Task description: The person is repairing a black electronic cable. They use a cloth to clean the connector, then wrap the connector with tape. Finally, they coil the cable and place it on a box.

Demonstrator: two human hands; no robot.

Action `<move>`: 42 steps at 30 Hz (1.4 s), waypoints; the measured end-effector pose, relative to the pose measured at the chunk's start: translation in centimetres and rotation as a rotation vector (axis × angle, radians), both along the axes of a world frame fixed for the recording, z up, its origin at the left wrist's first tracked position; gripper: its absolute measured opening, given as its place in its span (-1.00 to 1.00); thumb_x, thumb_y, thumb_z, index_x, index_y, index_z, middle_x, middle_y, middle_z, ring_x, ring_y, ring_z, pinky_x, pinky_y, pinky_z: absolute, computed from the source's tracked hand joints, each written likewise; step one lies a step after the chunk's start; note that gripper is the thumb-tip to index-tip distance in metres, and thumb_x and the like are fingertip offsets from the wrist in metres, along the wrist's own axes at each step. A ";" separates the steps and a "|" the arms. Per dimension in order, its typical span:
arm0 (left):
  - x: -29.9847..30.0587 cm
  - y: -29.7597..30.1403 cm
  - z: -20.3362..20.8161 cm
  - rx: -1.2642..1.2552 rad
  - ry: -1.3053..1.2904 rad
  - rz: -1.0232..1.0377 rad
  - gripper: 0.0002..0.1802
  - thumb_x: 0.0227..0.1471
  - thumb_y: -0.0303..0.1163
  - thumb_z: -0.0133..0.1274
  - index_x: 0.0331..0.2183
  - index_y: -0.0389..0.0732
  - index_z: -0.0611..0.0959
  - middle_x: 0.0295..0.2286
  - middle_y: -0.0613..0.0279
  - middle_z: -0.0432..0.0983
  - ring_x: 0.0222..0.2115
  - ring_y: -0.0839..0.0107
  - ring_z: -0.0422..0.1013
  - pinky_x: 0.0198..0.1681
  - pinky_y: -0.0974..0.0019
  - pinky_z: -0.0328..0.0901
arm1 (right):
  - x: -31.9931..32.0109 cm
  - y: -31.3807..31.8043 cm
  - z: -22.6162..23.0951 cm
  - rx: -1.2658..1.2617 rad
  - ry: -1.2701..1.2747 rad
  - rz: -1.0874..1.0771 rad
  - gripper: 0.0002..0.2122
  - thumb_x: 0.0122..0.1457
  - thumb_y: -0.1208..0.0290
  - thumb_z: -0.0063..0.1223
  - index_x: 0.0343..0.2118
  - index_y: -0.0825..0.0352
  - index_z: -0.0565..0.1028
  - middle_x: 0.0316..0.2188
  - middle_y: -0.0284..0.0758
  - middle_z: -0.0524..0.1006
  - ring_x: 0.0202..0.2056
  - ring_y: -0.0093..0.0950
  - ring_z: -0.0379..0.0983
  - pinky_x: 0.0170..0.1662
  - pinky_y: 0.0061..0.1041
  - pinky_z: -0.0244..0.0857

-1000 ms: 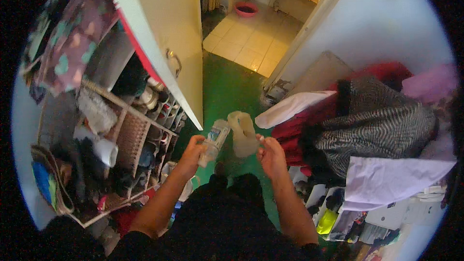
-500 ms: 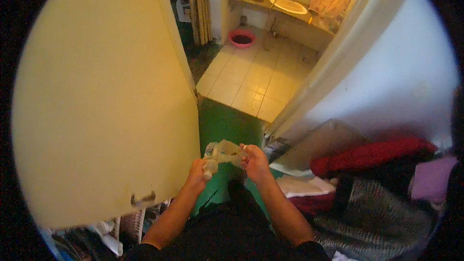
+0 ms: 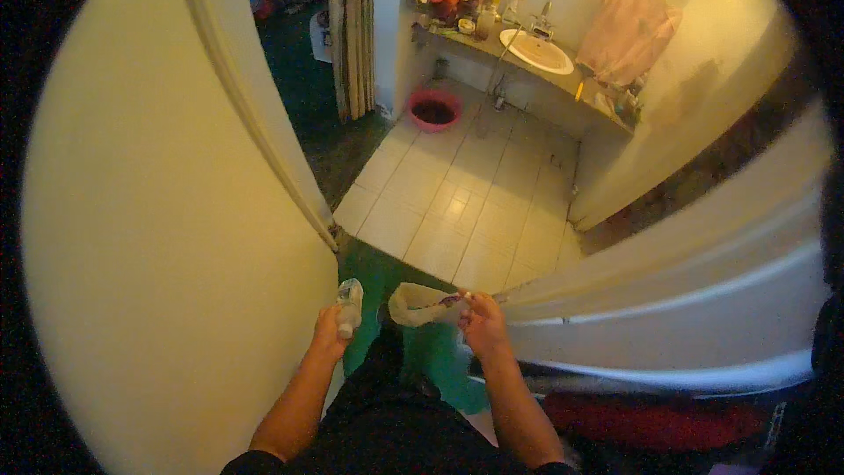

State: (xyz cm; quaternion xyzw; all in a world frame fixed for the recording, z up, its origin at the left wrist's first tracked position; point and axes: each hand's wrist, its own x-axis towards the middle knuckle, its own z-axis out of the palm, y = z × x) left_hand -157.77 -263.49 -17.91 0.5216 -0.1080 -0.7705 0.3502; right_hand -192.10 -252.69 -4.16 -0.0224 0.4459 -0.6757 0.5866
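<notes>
My left hand [image 3: 328, 332] is closed around a small clear plastic bottle [image 3: 350, 295], whose pale cap end points back toward me. My right hand [image 3: 483, 325] pinches the rim of a pale, translucent, open-topped container [image 3: 407, 308]; whether it is a bag or a tub I cannot tell. Something small, dark and purplish shows at its rim beside my fingers. A gap separates the bottle from the container. Both are held out in front of my body above the green floor [image 3: 374, 264].
A cream door [image 3: 176, 211] stands along my left, and a pale door frame [image 3: 615, 290] on my right. Ahead lies a tiled floor [image 3: 448, 211] with a pink basin [image 3: 433, 113] beneath a counter holding a sink [image 3: 538, 53]. Dark red cloth [image 3: 659, 422] lies low at right.
I have moved forward into the doorway, so the sink and tiles look nearer. My hands have moved apart, and the bottle now stands away from the container.
</notes>
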 end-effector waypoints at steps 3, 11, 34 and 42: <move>-2.6 -7.6 -0.6 -0.030 -0.011 0.025 -0.63 0.17 -0.22 0.02 0.00 -0.04 0.42 -0.19 0.16 0.47 -0.31 0.24 0.48 -0.45 0.24 0.43 | -3.9 -4.7 -0.3 0.035 0.045 -0.059 -0.82 0.23 0.25 0.10 -0.19 0.18 0.54 -0.29 -0.35 0.59 -0.38 -0.46 0.43 -0.37 -0.42 0.32; -9.9 -29.1 2.8 -0.014 -0.056 -0.060 -0.65 0.13 -0.21 0.11 -0.06 -0.01 0.43 -0.21 0.17 0.48 -0.28 0.22 0.48 -0.36 0.11 0.44 | -12.3 -19.1 -0.8 0.073 -0.025 -0.210 -0.92 0.23 0.34 0.08 -0.28 0.19 0.48 -0.15 -0.28 0.59 -0.42 -0.47 0.47 -0.37 -0.50 0.42; -29.9 -73.7 2.7 0.173 0.194 -0.180 -0.57 0.17 -0.06 0.01 -0.01 -0.08 0.45 -0.21 0.06 0.51 -0.40 0.11 0.49 -0.56 0.19 0.31 | -31.1 -59.3 -9.0 0.414 -0.118 -0.179 -0.86 0.23 0.33 0.06 -0.27 0.28 0.46 -0.32 -0.25 0.57 -0.53 -0.45 0.40 -0.49 -0.45 0.33; -43.3 -88.3 4.1 0.185 0.174 -0.324 -0.51 0.17 -0.04 0.03 0.05 -0.07 0.42 -0.20 0.03 0.52 -0.40 0.06 0.51 -0.48 0.17 0.34 | -36.5 -67.1 -8.0 0.397 -0.051 -0.277 -0.86 0.21 0.32 0.09 -0.26 0.24 0.44 -0.26 -0.23 0.58 -0.50 -0.42 0.42 -0.46 -0.44 0.35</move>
